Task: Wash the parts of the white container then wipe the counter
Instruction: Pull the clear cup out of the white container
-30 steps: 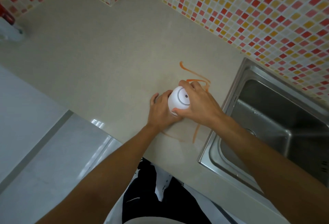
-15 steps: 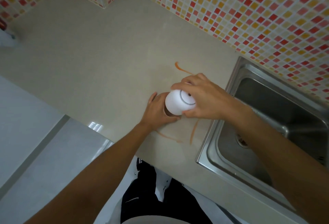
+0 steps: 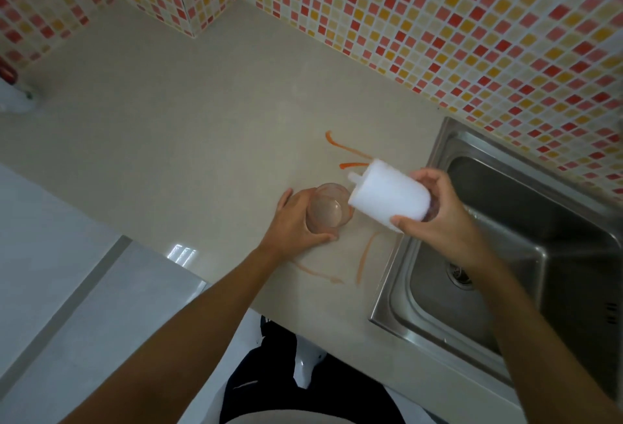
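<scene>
Right hand (image 3: 448, 218) grips tilted white cylindrical plastic top (image 3: 387, 199), left hand (image 3: 296, 218) grips clear stained cup (image 3: 325, 211) at its 9 o'clock; residue may drip onto beige surface (image 3: 202, 120).

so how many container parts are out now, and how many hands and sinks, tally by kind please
white container top: 1, held by the right hand
clear cup base: 1, on the counter, held by the left hand
hands: 2
steel sink: 1
total: 5
</scene>
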A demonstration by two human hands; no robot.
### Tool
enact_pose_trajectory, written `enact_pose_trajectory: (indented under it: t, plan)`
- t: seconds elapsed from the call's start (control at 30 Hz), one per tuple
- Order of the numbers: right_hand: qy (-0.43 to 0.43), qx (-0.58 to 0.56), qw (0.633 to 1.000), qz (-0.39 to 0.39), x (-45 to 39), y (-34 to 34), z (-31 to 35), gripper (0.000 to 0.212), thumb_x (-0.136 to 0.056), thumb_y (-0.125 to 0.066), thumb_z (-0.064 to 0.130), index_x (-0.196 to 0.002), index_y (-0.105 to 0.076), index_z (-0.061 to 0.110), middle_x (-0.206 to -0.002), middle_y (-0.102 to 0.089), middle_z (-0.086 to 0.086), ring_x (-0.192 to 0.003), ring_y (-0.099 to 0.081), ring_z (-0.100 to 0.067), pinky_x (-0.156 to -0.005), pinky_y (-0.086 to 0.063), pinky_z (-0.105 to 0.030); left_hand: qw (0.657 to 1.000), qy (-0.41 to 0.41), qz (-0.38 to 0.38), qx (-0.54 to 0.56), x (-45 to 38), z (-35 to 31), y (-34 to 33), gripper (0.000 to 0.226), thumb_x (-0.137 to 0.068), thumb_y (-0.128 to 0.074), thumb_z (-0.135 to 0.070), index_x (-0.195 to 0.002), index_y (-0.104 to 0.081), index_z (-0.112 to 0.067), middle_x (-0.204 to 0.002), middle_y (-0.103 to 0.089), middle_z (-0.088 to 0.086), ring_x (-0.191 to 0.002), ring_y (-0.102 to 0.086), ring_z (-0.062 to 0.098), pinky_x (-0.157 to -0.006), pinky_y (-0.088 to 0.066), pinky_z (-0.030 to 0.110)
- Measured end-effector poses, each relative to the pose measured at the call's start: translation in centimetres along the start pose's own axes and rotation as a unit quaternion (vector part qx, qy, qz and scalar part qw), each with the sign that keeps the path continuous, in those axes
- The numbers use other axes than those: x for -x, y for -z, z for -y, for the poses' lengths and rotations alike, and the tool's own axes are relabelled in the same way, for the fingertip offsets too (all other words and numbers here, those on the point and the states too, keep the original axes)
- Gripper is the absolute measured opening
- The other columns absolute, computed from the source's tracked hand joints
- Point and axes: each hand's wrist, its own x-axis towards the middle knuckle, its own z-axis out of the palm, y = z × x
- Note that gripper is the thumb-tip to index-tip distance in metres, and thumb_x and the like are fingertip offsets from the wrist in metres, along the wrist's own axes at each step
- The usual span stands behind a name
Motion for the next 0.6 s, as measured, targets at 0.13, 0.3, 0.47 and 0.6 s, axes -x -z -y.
enact_pose_trajectory:
  t: [0.13, 0.3, 0.47, 0.6]
  plan:
    - [-0.059, -0.075, 0.995, -0.029, 0.7, -0.2, -3.0, 0.07, -0.075, -0.076, 0.0, -0.13, -0.044, 0.03, -0.114, -0.058, 0.013, -0.099, -0.059, -0.006, -0.066, -0.052, -0.016, 1.0, 0.011, 0.005, 0.012, 0.2, -0.9, 0.4, 0.102, -0.057, -0.08, -0.064, -0.141, -0.035, -0.026, -0.141, -0.046, -0.014, -0.136, -0.034, 0.001, -0.121, -0.001, 0.034]
    - [-0.085, -0.117, 0.988, -0.062, -1.2, -2.0, -5.7, 0.073, -0.061, -0.083, 0.016, -0.126, -0.05, 0.026, -0.12, -0.062, 0.0, -0.102, -0.063, -0.011, -0.068, -0.052, -0.018, 0.999, 0.02, -0.022, 0.035, 0.2, -1.9, 0.5, 0.094, -0.057, -0.082, -0.062, -0.134, -0.045, -0.024, -0.131, -0.052, -0.013, -0.127, -0.042, 0.002, -0.118, -0.017, 0.045]
    - [-0.059, -0.109, 0.983, -0.139, -4.9, -2.7, -6.2, 0.086, -0.061, -0.089, 0.014, -0.129, -0.04, 0.034, -0.121, -0.054, 0.017, -0.11, -0.056, -0.005, -0.083, -0.051, -0.021, 0.995, 0.023, -0.084, 0.053, 0.1, -3.1, 0.4, 0.086, -0.055, -0.087, -0.053, -0.128, -0.05, -0.026, -0.123, -0.052, -0.013, -0.12, -0.043, 0.01, -0.101, -0.036, 0.018]
    - [-0.03, -0.074, 0.975, -0.205, -8.9, -2.2, -6.1, 0.094, -0.053, -0.091, 0.033, -0.13, -0.038, 0.035, -0.13, -0.052, 0.009, -0.119, -0.053, -0.01, -0.095, -0.049, -0.031, 0.993, 0.015, -0.107, 0.049, -1.4, -4.2, 0.6, 0.086, -0.055, -0.09, -0.047, -0.128, -0.05, -0.026, -0.121, -0.05, -0.017, -0.12, -0.042, 0.008, -0.097, -0.034, 0.011]
